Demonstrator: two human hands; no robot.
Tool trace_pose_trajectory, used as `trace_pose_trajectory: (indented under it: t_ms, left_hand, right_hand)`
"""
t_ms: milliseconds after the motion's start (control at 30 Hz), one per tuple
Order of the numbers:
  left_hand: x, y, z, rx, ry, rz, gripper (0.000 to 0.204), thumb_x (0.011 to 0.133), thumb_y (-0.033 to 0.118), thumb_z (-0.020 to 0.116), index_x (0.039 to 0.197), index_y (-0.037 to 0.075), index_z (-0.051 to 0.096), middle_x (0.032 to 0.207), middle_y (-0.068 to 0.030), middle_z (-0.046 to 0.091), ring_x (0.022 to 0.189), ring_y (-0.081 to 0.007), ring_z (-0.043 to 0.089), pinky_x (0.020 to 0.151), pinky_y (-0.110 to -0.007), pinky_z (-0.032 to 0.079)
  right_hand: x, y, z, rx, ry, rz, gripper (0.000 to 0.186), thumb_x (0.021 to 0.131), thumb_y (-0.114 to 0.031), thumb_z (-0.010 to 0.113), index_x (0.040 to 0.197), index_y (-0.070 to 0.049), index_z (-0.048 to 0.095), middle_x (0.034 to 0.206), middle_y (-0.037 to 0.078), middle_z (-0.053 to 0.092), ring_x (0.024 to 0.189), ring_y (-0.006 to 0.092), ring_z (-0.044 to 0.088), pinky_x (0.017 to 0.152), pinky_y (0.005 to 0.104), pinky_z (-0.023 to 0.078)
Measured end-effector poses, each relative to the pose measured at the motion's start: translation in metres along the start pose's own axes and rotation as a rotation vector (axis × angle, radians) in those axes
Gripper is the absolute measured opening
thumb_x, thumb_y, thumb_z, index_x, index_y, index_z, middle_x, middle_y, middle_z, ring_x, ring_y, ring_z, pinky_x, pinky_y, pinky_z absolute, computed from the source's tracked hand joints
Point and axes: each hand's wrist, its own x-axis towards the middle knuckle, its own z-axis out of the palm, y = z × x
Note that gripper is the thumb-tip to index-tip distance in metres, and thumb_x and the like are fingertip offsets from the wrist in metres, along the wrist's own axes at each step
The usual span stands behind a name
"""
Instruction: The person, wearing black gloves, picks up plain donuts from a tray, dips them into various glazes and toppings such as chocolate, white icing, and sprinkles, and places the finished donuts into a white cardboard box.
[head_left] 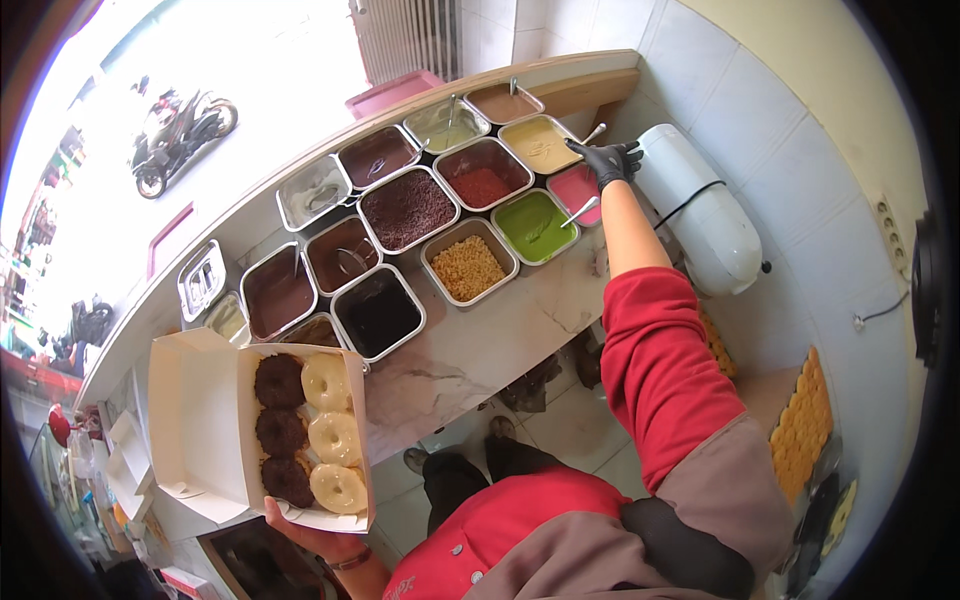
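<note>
My bare left hand (318, 538) grips the near edge of an open white cardboard box (195, 420), its lid folded back to the left. Inside, three chocolate-coated donuts (281, 432) line up beside three donuts with pale, shiny glaze (335, 438). My right hand (607, 163), in a black glove, reaches far to the right with its fingers spread and nothing seen in it. It is closest to the tub of pale yellow cream (540, 143), whose spoon (595, 132) sticks out just above the thumb. Tubs of pink topping (574, 192) and green cream (535, 228) sit just below.
Metal tubs crowd the counter (440, 370), among them chopped nuts (467, 268), chocolate sprinkles (408, 208), red topping (480, 187) and dark sauce (378, 314). A pale blue-grey mixer (695, 205) stands right of my right hand. Donuts on a tray (803, 420) are at the far right.
</note>
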Motion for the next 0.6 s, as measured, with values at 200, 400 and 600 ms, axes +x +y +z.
trace_pose_trajectory:
  t_ms: [200, 400, 600]
  left_hand:
    - [-0.014, -0.009, 0.017, 0.051, 0.077, 0.002, 0.069, 0.083, 0.048, 0.050, 0.139, 0.012, 0.031, 0.138, -0.0091, 0.038, 0.124, -0.0295, 0.041, 0.100, -0.044, 0.037]
    - [-0.009, -0.012, 0.019, 0.206, 0.246, 0.193, 0.065, 0.084, 0.046, 0.048, 0.138, 0.012, 0.033, 0.138, -0.0088, 0.037, 0.125, -0.0282, 0.040, 0.102, -0.043, 0.035]
    - [0.000, -0.011, 0.008, 0.315, 0.266, 0.260, 0.062, 0.084, 0.044, 0.049, 0.135, 0.011, 0.035, 0.136, -0.0093, 0.038, 0.124, -0.0267, 0.041, 0.101, -0.042, 0.037]
  right_hand:
    - [0.043, 0.017, 0.005, -0.018, -0.059, 0.012, 0.144, 0.046, -0.068, 0.078, 0.143, 0.006, 0.000, 0.149, 0.030, -0.006, 0.140, 0.0384, -0.006, 0.114, 0.0443, 0.003]
    - [-0.053, 0.102, -0.134, 0.624, -0.594, -0.648, 0.037, 0.080, -0.014, 0.065, 0.114, -0.002, 0.060, 0.120, 0.014, 0.057, 0.110, 0.0208, 0.054, 0.095, 0.0324, 0.041]
    - [-0.179, 0.257, -0.065, -0.138, -1.324, -0.179, 0.065, 0.075, -0.030, 0.076, 0.124, 0.004, 0.051, 0.126, 0.018, 0.055, 0.111, 0.0199, 0.057, 0.091, 0.0296, 0.047]
